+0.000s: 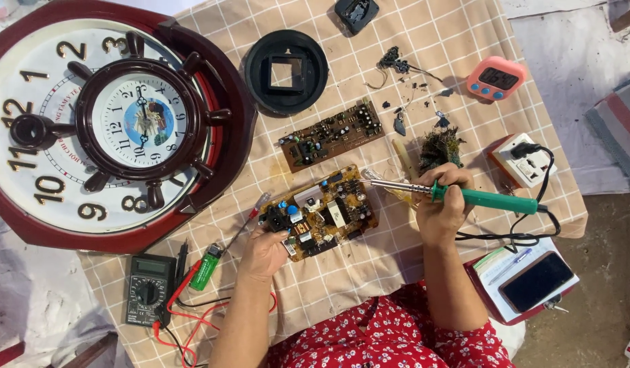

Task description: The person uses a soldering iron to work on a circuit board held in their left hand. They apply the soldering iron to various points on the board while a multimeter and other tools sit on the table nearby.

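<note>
Circuit board (323, 212): long axis running 8 to 2 o'clock; your left hand (264, 251) pinches its 8 o'clock corner; right hand (441, 204), at 3 o'clock, grips soldering iron (458, 194), tip touching board's edge.

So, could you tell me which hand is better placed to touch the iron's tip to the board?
The right hand, probably: it grips the green soldering iron, tip at the circuit board's right edge. The left hand holds the board's lower left corner.
</note>
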